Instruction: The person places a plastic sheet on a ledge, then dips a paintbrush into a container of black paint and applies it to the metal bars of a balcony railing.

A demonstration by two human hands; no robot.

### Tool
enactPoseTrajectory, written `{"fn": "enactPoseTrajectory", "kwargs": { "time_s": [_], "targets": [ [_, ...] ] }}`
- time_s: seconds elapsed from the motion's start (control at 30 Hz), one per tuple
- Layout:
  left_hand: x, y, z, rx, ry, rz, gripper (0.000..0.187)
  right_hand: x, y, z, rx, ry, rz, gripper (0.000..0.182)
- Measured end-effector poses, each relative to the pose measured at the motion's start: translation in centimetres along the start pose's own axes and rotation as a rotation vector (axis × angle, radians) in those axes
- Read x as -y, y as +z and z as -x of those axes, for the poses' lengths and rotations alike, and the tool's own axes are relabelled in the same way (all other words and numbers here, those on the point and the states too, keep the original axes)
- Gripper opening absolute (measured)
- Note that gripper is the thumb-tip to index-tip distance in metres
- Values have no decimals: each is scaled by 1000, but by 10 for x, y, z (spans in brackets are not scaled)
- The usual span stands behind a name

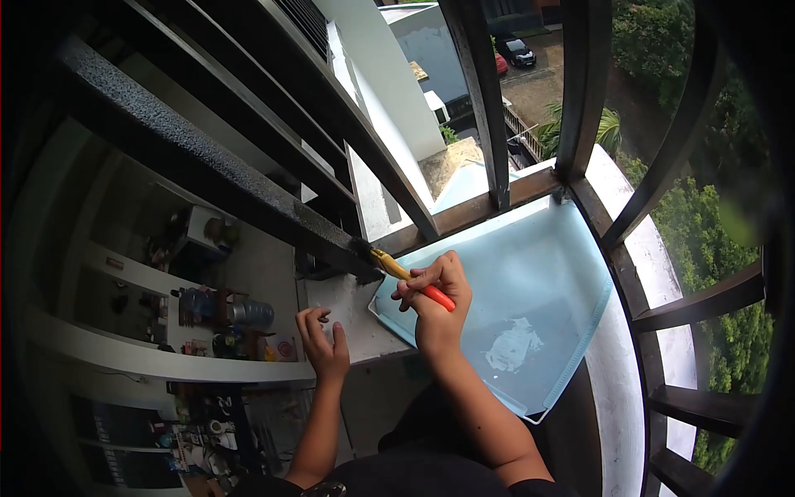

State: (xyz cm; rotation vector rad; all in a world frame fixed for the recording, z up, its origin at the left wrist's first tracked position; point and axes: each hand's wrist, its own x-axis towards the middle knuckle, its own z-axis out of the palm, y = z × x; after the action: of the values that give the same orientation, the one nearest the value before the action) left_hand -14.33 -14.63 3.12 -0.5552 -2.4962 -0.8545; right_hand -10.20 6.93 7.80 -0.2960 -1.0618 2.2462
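My right hand (439, 302) is closed around a brush with a yellow and red handle (392, 264). Its dark bristles touch the lower end of a thick dark metal bar (207, 157), whose upper face looks speckled and greyish. Lower and to the left, my left hand (325, 344) has its fingers apart and holds nothing, close to a white ledge (339, 308). Beneath and to the right of my right hand lies a light blue plastic tray-like panel (571, 248) with a raised edge and a whitish patch on it.
Dark railing bars (575, 91) rise in front and curve round to the right, along a white curved ledge (621, 422). Beyond them, far below, are parked cars (517, 53) and trees (716, 248). At left, a room holds a large water bottle (252, 312) and other household items.
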Motion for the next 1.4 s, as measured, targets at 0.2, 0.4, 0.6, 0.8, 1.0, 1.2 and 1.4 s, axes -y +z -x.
{"fn": "enactPoseTrajectory", "kwargs": {
  "time_s": [0.2,0.4,0.6,0.8,1.0,1.2,1.4],
  "targets": [
    [-1,-2,1,-6,-24,25,26,-2,10,4,70,-170,214,18],
    [1,-1,1,-25,-1,27,22,28,-5,21,15,-139,141,18],
    [-3,-2,-1,-19,8,31,19,7,11,5,1,-190,195,19],
    [0,-3,2,-31,21,21,17,25,4,11,26,-151,56,18],
    [2,-5,3,-21,114,118,18,40,23,-7,-8,-318,59,20],
    [3,-8,8,-36,154,160,20,42,57,3,146,-352,-28,21],
    [2,-6,6,-31,141,171,18,39,30,7,155,-234,-148,24]
  ]
}}
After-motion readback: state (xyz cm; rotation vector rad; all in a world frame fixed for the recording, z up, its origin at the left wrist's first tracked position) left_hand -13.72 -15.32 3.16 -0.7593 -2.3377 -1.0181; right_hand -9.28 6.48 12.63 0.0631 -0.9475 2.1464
